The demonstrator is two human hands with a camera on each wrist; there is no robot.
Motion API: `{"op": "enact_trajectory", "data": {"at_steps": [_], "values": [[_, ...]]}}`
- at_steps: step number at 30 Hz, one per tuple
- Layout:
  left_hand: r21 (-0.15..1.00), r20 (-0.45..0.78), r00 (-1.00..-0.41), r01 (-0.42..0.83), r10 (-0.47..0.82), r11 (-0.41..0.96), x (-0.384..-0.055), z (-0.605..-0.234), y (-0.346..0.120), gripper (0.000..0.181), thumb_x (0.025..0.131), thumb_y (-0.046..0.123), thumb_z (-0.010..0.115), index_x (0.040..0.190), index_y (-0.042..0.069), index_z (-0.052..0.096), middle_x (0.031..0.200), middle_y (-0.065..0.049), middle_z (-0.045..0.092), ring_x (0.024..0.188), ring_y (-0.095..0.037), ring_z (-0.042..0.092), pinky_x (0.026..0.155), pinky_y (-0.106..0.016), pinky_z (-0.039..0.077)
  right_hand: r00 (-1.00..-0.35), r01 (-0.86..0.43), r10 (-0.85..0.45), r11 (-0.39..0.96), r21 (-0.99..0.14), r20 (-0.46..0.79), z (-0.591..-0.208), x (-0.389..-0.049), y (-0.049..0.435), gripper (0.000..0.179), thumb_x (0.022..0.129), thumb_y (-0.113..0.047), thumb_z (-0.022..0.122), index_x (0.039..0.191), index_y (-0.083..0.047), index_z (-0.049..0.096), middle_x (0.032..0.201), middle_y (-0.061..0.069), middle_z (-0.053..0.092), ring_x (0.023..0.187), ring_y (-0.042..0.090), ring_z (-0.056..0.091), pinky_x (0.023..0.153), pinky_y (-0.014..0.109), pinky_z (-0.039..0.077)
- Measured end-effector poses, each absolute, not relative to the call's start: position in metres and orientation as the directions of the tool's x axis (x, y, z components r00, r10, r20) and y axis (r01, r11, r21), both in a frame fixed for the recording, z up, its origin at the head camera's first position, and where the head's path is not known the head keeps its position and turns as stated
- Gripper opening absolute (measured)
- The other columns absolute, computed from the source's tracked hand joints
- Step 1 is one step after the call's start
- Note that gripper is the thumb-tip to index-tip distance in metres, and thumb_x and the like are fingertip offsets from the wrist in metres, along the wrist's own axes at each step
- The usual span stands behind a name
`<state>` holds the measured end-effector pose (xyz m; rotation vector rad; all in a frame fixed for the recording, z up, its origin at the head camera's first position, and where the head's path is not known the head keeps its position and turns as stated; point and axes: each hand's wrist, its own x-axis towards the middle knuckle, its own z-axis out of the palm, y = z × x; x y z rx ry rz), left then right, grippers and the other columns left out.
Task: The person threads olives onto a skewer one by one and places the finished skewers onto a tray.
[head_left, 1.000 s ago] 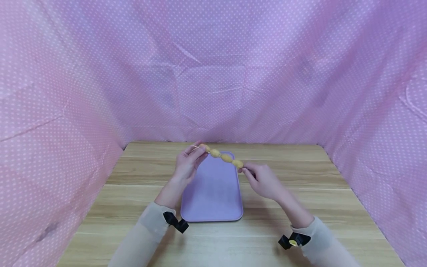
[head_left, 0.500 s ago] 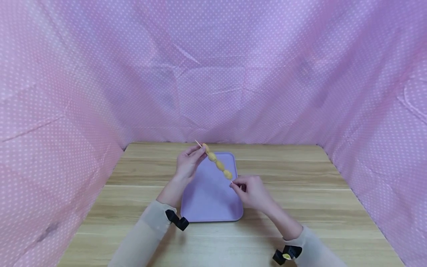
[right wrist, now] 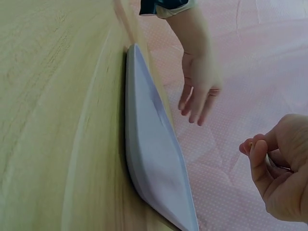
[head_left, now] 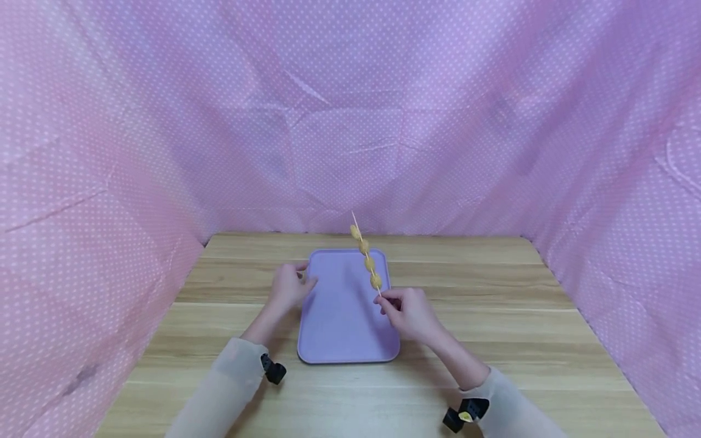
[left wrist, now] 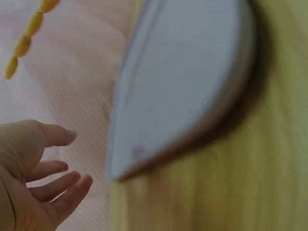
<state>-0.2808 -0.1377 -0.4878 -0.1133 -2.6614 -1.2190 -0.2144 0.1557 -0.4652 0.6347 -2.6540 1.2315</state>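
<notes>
In the head view a thin skewer [head_left: 369,263] threaded with several yellow oval pieces slants upward above a purple tray [head_left: 345,328]. My right hand [head_left: 412,313] pinches its lower end between thumb and fingertips, over the tray's right edge. The pointed upper end stands bare. My left hand [head_left: 287,288] is by the tray's left edge, apart from the skewer. Its fingers look loosely bent and hold nothing in the left wrist view, where the yellow pieces [left wrist: 22,45] show at the upper left.
The tray lies on a wooden table [head_left: 482,286]. A pink dotted cloth [head_left: 350,164] hangs round the back and sides. Each wrist bears a black camera mount, such as the left mount [head_left: 272,369].
My left hand has let go of the skewer's upper end and moved down and left. My right hand has moved left and downward, and the skewer has swung more upright.
</notes>
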Motion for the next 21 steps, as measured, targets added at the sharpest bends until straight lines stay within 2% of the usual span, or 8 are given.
{"op": "enact_trajectory", "data": {"at_steps": [2,4,7,8,10,13,16,21], "values": [[0.675,0.208,-0.978,0.136,-0.01,0.725,-0.281,-0.495,-0.144,0.033,0.086,0.01,0.081,0.113,-0.008,0.076,0.114,-0.028,0.077,0.098,-0.04,0.076,0.087,-0.05,0.068,-0.905,-0.423,-0.313,0.571,-0.704,0.29,-0.466,-0.215,0.155,0.012,0.099,-0.011,0.074,0.09,-0.012,0.082,0.068,0.0,0.073,0.05,-0.001,0.052,0.043,0.016,0.043],[0.646,0.187,-0.982,0.12,-0.004,0.754,-0.281,-0.501,-0.149,0.018,0.084,0.01,0.082,0.091,-0.005,0.076,0.094,-0.022,0.078,0.083,-0.032,0.073,0.075,-0.043,0.065,-0.908,-0.412,-0.317,0.562,-0.718,0.274,-0.467,-0.217,0.153,0.012,0.1,-0.011,0.073,0.092,-0.008,0.082,0.069,0.005,0.074,0.05,-0.001,0.053,0.042,0.017,0.044],[0.634,0.143,-0.99,0.103,0.015,0.766,-0.282,-0.506,-0.153,0.02,0.083,0.008,0.083,0.072,-0.001,0.068,0.071,-0.01,0.069,0.067,-0.02,0.061,0.06,-0.03,0.052,-0.916,-0.385,-0.326,0.543,-0.747,0.235,-0.469,-0.219,0.15,0.013,0.101,-0.01,0.07,0.095,-0.004,0.081,0.065,0.005,0.071,0.047,0.0,0.052,0.041,0.017,0.043],[0.644,0.129,-0.992,0.097,0.017,0.759,-0.283,-0.507,-0.153,0.015,0.082,0.006,0.083,0.075,-0.001,0.072,0.069,-0.007,0.069,0.065,-0.017,0.06,0.058,-0.026,0.05,-0.917,-0.376,-0.331,0.535,-0.756,0.222,-0.47,-0.22,0.149,0.014,0.101,-0.009,0.07,0.095,-0.003,0.08,0.063,0.004,0.069,0.047,0.0,0.052,0.041,0.017,0.042],[0.663,0.107,-0.994,0.091,0.026,0.743,-0.284,-0.509,-0.153,0.01,0.081,0.003,0.083,0.086,-0.004,0.078,0.072,-0.007,0.073,0.067,-0.014,0.064,0.06,-0.023,0.056,-0.921,-0.35,-0.342,0.518,-0.78,0.187,-0.472,-0.221,0.147,0.015,0.101,-0.008,0.069,0.094,0.0,0.078,0.058,0.0,0.065,0.046,0.001,0.052,0.04,0.016,0.04],[0.685,0.089,-0.996,0.075,0.019,0.725,-0.284,-0.511,-0.154,0.029,0.079,0.0,0.083,0.107,-0.007,0.079,0.085,-0.014,0.08,0.078,-0.02,0.075,0.07,-0.029,0.068,-0.922,-0.312,-0.362,0.492,-0.813,0.135,-0.477,-0.224,0.144,0.018,0.102,-0.008,0.067,0.091,0.003,0.076,0.056,-0.003,0.06,0.046,0.002,0.053,0.04,0.015,0.039],[0.689,0.077,-0.997,0.061,0.011,0.722,-0.285,-0.512,-0.155,0.035,0.079,-0.002,0.083,0.112,-0.009,0.077,0.09,-0.018,0.081,0.083,-0.025,0.078,0.075,-0.036,0.07,-0.922,-0.273,-0.378,0.469,-0.84,0.089,-0.483,-0.227,0.142,0.021,0.104,-0.008,0.064,0.091,0.005,0.074,0.057,-0.003,0.059,0.048,0.004,0.054,0.041,0.016,0.041],[0.679,0.071,-0.997,0.06,0.016,0.732,-0.285,-0.512,-0.155,0.034,0.079,-0.003,0.082,0.112,-0.009,0.077,0.089,-0.016,0.08,0.082,-0.022,0.076,0.075,-0.036,0.07,-0.923,-0.231,-0.382,0.439,-0.868,0.052,-0.493,-0.231,0.139,0.023,0.105,-0.007,0.062,0.09,0.008,0.072,0.058,-0.001,0.06,0.048,0.007,0.056,0.041,0.018,0.048]]}}
